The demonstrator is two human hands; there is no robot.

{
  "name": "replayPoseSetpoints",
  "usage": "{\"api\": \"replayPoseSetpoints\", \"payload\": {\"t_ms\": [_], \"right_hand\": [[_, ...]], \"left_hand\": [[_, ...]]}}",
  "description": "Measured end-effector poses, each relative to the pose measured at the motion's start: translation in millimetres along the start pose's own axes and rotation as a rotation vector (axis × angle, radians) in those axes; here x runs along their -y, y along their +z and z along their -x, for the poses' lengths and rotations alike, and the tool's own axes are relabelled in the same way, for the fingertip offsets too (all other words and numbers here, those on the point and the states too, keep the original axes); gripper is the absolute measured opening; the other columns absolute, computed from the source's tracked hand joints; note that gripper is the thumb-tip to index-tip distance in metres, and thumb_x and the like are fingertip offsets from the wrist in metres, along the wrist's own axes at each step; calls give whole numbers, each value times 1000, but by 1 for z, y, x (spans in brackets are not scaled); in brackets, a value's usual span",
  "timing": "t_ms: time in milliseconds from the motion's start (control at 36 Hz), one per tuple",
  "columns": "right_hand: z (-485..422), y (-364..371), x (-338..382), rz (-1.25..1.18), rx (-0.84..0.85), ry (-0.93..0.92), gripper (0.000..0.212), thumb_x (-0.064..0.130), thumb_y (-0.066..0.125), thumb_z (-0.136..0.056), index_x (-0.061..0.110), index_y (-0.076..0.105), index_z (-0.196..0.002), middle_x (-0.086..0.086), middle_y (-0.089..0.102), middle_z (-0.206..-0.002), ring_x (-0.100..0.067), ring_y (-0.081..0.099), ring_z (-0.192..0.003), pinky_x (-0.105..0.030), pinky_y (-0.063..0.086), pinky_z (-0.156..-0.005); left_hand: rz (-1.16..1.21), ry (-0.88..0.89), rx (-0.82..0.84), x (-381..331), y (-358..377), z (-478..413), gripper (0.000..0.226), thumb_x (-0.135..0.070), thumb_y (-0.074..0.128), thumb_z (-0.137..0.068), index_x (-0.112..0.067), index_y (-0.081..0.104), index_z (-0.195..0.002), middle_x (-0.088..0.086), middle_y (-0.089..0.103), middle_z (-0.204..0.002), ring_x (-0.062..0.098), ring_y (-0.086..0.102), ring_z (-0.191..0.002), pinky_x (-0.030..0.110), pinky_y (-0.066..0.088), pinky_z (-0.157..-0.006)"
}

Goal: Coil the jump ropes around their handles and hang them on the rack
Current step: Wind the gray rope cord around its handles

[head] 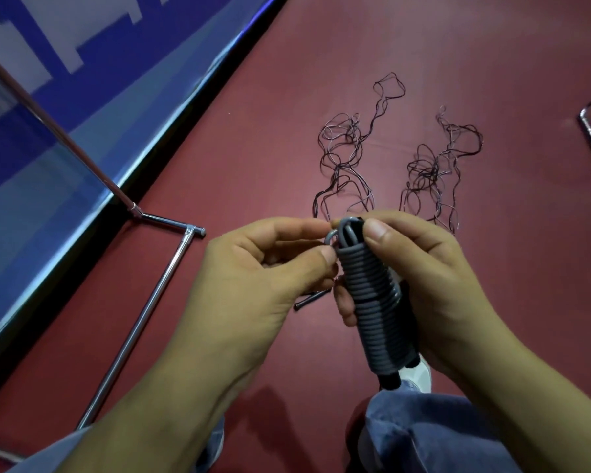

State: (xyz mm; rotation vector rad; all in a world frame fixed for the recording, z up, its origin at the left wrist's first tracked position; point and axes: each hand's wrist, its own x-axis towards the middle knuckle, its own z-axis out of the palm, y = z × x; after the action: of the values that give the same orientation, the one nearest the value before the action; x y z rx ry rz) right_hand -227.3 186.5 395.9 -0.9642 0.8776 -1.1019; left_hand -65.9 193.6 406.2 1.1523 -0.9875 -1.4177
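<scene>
Head view. The grey jump rope [369, 302] is held above the red floor [492, 63], in front of the person. It is already wound in tight, close turns around its paired handles, and the black handle ends [389, 382] protrude below the coil.

The right hand [437, 295] grips the bundle, with the thumb pressed near the top and the fingers curled around the far side. The left hand [253, 281] pinches the free rope end [333, 235] between thumb and forefinger at the top of the coil.

Handling, as a judgement: the cord appears light, smooth and springy. It is likely to unwind if the end is released before it is tucked. Hold the bundle around the middle of the coil and keep the thumb on the top turns.

Two loose ropes [430, 172] lie tangled on the floor beyond the hands. The chrome rack [157, 288] stands to the left, well apart from the bundle.
</scene>
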Motion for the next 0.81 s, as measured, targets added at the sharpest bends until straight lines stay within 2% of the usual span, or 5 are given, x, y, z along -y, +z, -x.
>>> {"api": "replayPoseSetpoints", "payload": {"t_ms": [167,278,389,556,806], "right_hand": [[2,1,3,-78,71,85,32,21,54,-93,-5,67,-107,-40,53,-77,-34,60,-51,-35,52,-51],[2,5,0,-73,78,117,34,21,57,-92,4,70,-118,-28,63,-84,-35,60,-51,-38,52,-52],[2,7,1,-50,52,75,34,18,58,-92,17,63,-125,-37,57,-95,-39,60,-50,-41,53,-50],[3,9,-1,12,34,-6,13,15,57,-92,14,60,-105,-33,59,-99,-39,59,-46,-46,53,-47],[5,12,-4,27,-6,-27,4,14,58,-90,14,61,-87,-40,59,-85,-41,58,-45,-44,53,-42]], "left_hand": [[-180,99,-113,-1,1,-1,19,1,74,-83,-16,77,-76,6,72,-64,17,65,-57,22,56,-57],[-324,186,-172,-8,3,-3,17,-6,72,-82,-21,73,-75,-4,71,-62,7,65,-55,14,49,-53],[-363,186,-189,-13,1,-1,13,-10,72,-81,-22,74,-78,-6,71,-62,3,63,-54,11,46,-52],[-94,84,-196,-6,-1,-2,20,3,70,-81,-15,75,-73,7,69,-62,17,62,-56,23,52,-55],[186,-39,-170,1,1,0,24,11,61,-87,-9,74,-85,15,61,-65,17,55,-53,27,47,-51]]}}
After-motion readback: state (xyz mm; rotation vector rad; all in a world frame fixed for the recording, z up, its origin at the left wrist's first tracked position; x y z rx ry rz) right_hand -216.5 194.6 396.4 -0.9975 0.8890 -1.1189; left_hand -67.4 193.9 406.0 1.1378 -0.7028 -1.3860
